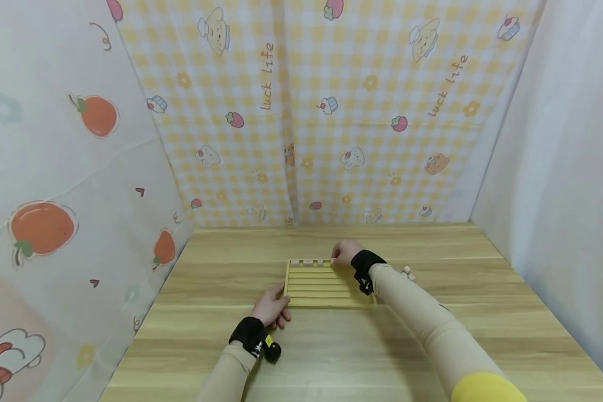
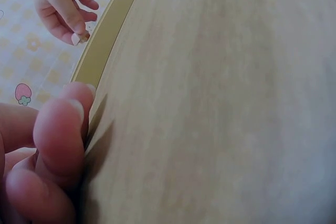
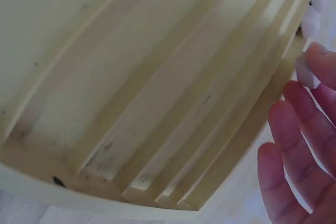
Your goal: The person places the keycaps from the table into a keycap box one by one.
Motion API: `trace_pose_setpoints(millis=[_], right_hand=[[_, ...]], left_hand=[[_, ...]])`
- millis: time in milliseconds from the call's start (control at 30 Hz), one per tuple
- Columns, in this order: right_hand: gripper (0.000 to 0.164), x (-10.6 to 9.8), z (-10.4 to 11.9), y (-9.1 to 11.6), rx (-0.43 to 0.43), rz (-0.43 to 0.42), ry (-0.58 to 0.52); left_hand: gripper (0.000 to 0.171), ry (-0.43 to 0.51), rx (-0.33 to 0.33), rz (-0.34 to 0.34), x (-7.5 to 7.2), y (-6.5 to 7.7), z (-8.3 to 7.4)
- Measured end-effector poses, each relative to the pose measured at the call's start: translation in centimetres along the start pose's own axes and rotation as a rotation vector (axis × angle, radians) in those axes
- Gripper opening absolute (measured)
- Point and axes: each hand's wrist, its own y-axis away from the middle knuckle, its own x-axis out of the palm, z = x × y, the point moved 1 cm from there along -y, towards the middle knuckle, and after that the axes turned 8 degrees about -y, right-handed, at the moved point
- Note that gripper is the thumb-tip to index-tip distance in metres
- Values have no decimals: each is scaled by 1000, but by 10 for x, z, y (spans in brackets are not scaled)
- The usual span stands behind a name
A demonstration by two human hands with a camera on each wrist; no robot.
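A small white block (image 3: 307,73) is at the far edge of the rack (image 1: 316,289), towards its far right corner, pinched between the thumb and forefinger of the right hand (image 1: 348,252), whose other fingers are off it. Left of it, more blocks (image 1: 308,262) line the rack's far edge, while the left hand (image 1: 270,307) touches the near left corner with bent fingers, though I cannot tell whether they grip it. Loose blocks (image 1: 407,272) lie by the right sleeve (image 1: 422,312), between the rack and the tabletop's (image 1: 331,352) right edge.
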Motion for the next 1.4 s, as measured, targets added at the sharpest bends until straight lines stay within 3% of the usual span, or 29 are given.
trace_pose_setpoints(millis=[200, 567, 900, 1400], right_hand=[[3, 1, 7, -1, 5, -40, 76], [12, 9, 16, 1, 58, -61, 146], [16, 7, 12, 4, 37, -60, 134], [7, 11, 10, 2, 45, -73, 123]], left_hand=[[60, 1, 11, -3, -1, -1, -2], [60, -1, 0, -9, -1, -1, -2], [60, -3, 9, -11, 0, -1, -3], [60, 2, 5, -13, 0, -1, -2]])
